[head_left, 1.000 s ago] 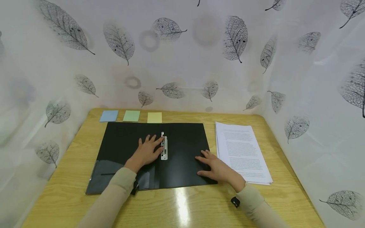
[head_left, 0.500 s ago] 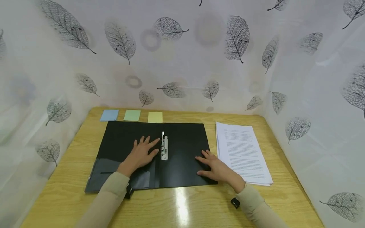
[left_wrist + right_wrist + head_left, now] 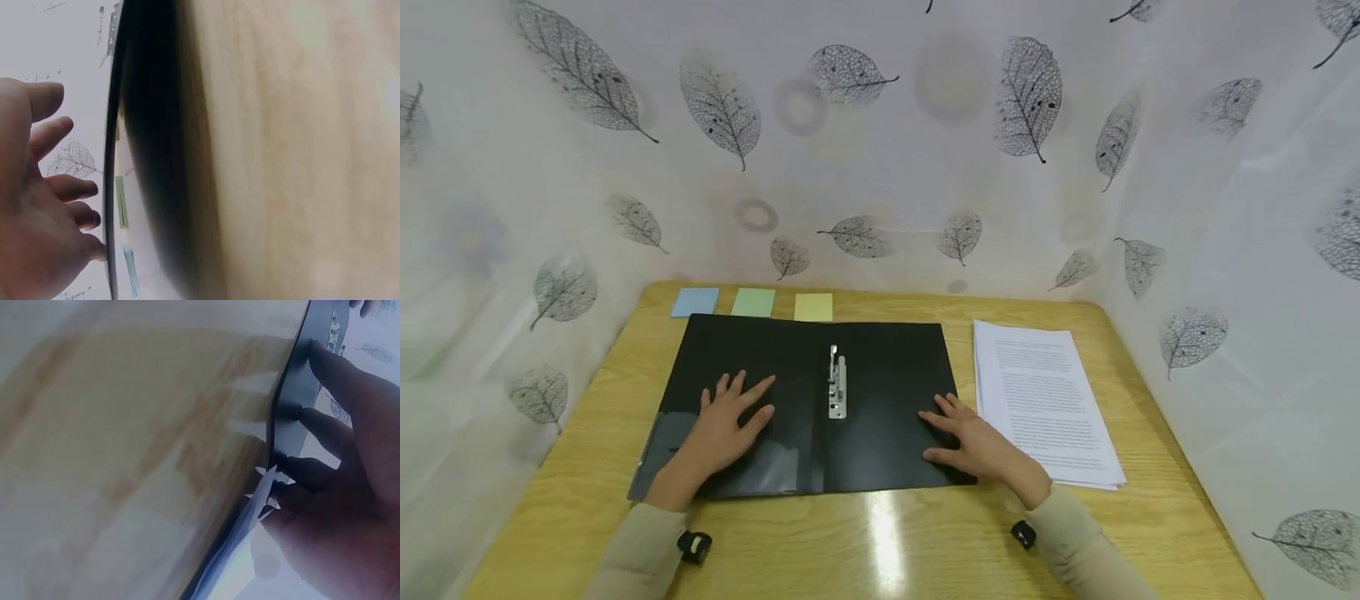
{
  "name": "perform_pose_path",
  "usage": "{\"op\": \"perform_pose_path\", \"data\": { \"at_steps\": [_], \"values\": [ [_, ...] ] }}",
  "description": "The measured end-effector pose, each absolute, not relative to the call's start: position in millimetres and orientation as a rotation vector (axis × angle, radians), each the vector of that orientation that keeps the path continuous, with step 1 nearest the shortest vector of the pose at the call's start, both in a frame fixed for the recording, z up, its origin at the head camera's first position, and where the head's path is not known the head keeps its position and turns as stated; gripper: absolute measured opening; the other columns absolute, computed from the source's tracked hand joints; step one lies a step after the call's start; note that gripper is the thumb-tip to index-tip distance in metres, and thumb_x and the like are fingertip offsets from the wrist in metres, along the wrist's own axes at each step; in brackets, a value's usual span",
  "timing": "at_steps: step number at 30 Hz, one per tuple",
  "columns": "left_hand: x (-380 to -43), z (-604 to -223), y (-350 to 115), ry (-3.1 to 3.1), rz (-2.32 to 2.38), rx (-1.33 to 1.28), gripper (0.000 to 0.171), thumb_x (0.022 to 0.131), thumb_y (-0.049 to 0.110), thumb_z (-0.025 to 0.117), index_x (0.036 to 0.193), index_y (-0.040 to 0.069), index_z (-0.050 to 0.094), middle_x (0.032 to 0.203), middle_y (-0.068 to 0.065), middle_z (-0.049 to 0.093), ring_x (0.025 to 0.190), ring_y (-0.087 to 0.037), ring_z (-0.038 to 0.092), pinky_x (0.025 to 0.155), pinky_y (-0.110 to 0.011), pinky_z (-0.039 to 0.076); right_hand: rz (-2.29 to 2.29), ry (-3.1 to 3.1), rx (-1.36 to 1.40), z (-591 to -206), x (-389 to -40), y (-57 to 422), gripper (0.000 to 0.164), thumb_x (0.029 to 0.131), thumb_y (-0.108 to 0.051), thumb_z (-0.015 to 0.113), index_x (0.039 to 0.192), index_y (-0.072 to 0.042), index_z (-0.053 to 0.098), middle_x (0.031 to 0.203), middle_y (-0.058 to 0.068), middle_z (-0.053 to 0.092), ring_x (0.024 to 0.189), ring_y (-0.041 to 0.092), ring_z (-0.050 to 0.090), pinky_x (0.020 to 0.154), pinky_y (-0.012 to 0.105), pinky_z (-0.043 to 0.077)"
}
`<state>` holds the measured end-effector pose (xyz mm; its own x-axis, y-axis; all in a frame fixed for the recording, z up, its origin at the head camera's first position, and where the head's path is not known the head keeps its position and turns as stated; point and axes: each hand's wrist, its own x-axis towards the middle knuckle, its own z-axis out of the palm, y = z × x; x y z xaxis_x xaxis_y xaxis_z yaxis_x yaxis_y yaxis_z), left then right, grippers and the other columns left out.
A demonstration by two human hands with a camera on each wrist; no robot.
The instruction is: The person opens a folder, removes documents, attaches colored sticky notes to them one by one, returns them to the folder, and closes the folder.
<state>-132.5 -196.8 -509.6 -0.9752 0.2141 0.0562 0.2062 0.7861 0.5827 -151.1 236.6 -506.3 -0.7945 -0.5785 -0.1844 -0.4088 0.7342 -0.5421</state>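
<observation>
A black binder [image 3: 887, 367] lies spread flat on the wooden table, with a metal lever clip [image 3: 837, 385] beside its spine and a clear pocket [image 3: 775, 468] at the lower left. My left hand [image 3: 721, 429] is over the left cover, fingers spread and holding nothing. On the right cover's outer edge rests my right hand [image 3: 977, 443], its fingers extended. The right wrist view shows those fingertips [image 3: 315, 350] touching the black cover, near the paper edges. In the left wrist view the fingers [image 3: 53, 134] reach over the binder's thin edge.
To the right a stack of printed paper [image 3: 1045, 408] lies next to the binder. Along the back edge sit a blue sticky-note pad [image 3: 695, 302], a green one [image 3: 753, 302] and a yellow one [image 3: 813, 307]. Leaf-patterned sheeting [image 3: 880, 150] surrounds the table [image 3: 805, 550].
My left hand has moved from the metal clip leftward and toward me, over the left cover. The right hand has stayed in place on the right cover.
</observation>
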Motion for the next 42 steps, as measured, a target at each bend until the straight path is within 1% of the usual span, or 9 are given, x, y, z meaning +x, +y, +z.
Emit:
{"op": "perform_pose_path", "data": {
  "at_steps": [15,21,30,32,35,37,39,40,42],
  "values": [
    [-83.8,-513.0,-233.6,2.969,1.127,0.207,0.056,0.109,0.035,0.059,0.159,0.01,0.048,0.163,-0.047,0.019,0.149,-0.074,0.005,0.115,-0.087,0.0,-0.694,2.591,-0.771,-505.4,-152.4,236.3,0.071,0.101,-0.043,0.071,0.16,-0.011,0.047,0.172,0.026,0.023,0.161,0.051,0.013,0.122,0.069,0.031],
    [-64.8,-519.1,-258.9,3.032,1.116,0.104,0.055,0.11,0.033,0.058,0.158,0.009,0.048,0.159,-0.052,0.02,0.143,-0.08,0.009,0.109,-0.092,-0.002,-0.695,2.589,-0.771,-504.5,-152.9,236.1,0.07,0.101,-0.041,0.071,0.16,-0.011,0.047,0.172,0.027,0.023,0.161,0.051,0.013,0.122,0.07,0.03],
    [-46.5,-524.5,-279.9,2.963,1.139,-0.056,0.058,0.108,0.035,0.061,0.156,0.004,0.05,0.157,-0.053,0.019,0.144,-0.077,0.015,0.11,-0.09,0.008,-0.688,2.594,-0.759,-503.6,-151.0,236.9,0.07,0.101,-0.042,0.071,0.159,-0.011,0.048,0.172,0.026,0.023,0.16,0.051,0.014,0.121,0.069,0.033],
    [-45.0,-524.4,-281.3,2.954,1.141,-0.091,0.058,0.107,0.036,0.063,0.155,0.005,0.052,0.158,-0.051,0.023,0.145,-0.074,0.018,0.11,-0.09,0.011,-0.692,2.595,-0.761,-503.9,-150.7,236.9,0.071,0.101,-0.043,0.072,0.159,-0.011,0.048,0.172,0.026,0.024,0.16,0.051,0.014,0.12,0.069,0.034],
    [-43.2,-522.9,-281.6,2.974,1.139,-0.138,0.056,0.105,0.037,0.067,0.151,0.006,0.058,0.157,-0.047,0.032,0.146,-0.069,0.027,0.107,-0.088,0.023,-0.695,2.597,-0.763,-505.2,-150.7,237.3,0.071,0.101,-0.043,0.072,0.159,-0.011,0.048,0.172,0.026,0.024,0.16,0.051,0.014,0.12,0.069,0.034],
    [-41.4,-520.3,-280.8,2.989,1.161,-0.172,0.054,0.102,0.037,0.071,0.147,0.007,0.062,0.157,-0.044,0.037,0.144,-0.067,0.035,0.106,-0.083,0.032,-0.692,2.599,-0.764,-506.3,-150.9,237.6,0.071,0.101,-0.044,0.071,0.16,-0.012,0.048,0.172,0.026,0.024,0.161,0.051,0.014,0.12,0.069,0.034],
    [-39.9,-517.7,-280.3,2.993,1.198,-0.221,0.053,0.1,0.037,0.075,0.144,0.009,0.066,0.156,-0.04,0.041,0.141,-0.064,0.042,0.109,-0.055,0.051,-0.688,2.6,-0.766,-507.4,-151.0,237.9,0.071,0.101,-0.045,0.071,0.16,-0.012,0.047,0.172,0.025,0.023,0.161,0.05,0.014,0.12,0.069,0.034],
    [-39.3,-516.4,-280.0,2.992,1.234,-0.248,0.053,0.098,0.037,0.077,0.142,0.009,0.067,0.156,-0.038,0.043,0.139,-0.063,0.045,0.106,-0.037,0.055,-0.687,2.601,-0.767,-507.7,-151.0,238.0,0.071,0.101,-0.045,0.071,0.16,-0.013,0.047,0.172,0.025,0.023,0.161,0.05,0.014,0.121,0.069,0.034],
    [-38.7,-513.5,-279.8,2.989,1.314,-0.297,0.05,0.096,0.034,0.08,0.139,0.011,0.07,0.155,-0.032,0.047,0.137,-0.058,0.049,0.094,-0.007,0.048,-0.687,2.6,-0.771,-507.7,-150.9,237.8,0.071,0.101,-0.045,0.07,0.16,-0.013,0.047,0.172,0.025,0.023,0.161,0.05,0.014,0.121,0.069,0.033]
  ]
}}
